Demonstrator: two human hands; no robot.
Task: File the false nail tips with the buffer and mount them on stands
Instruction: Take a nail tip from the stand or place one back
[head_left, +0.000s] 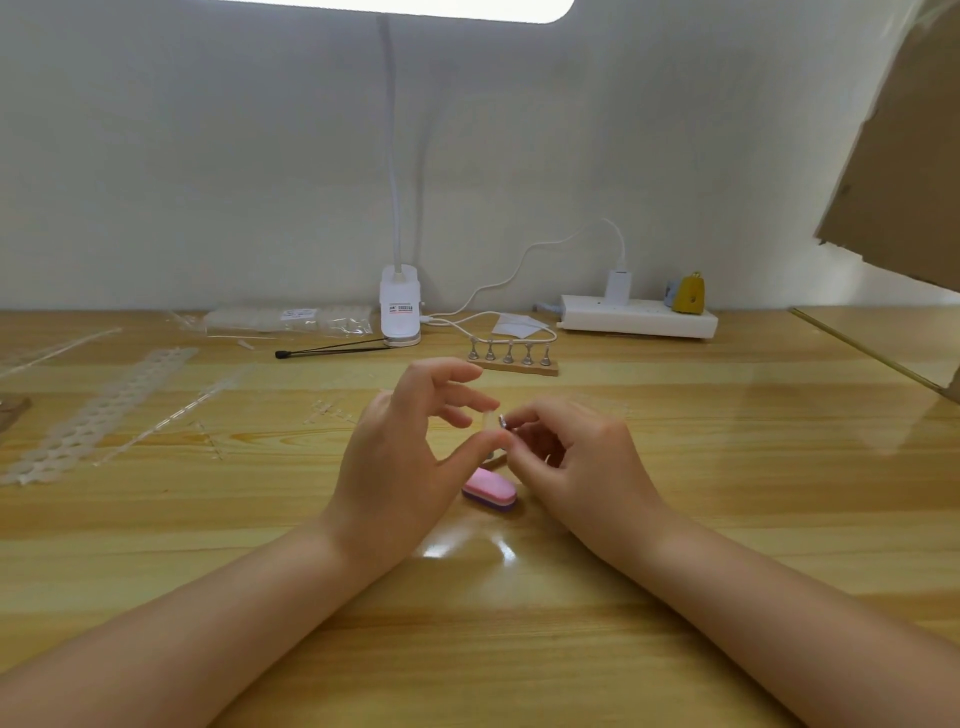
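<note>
My left hand (402, 447) pinches a small clear false nail tip (489, 419) between thumb and forefinger above the table's middle. My right hand (574, 457) pinches a small metal stand (503, 422) right against the tip. A pink and purple buffer block (490, 489) lies on the wooden table below and between both hands. Behind them, a wooden base (519, 366) carries a row of several metal stands (509, 352).
Strips and empty frames of clear nail tips (98, 410) lie at the left, with a bag of tips (291, 319) at the back. A clip lamp (399, 306), a black stick (332, 349), a white power strip (639, 317) with a cable and a cardboard sheet (904, 156) stand behind and right.
</note>
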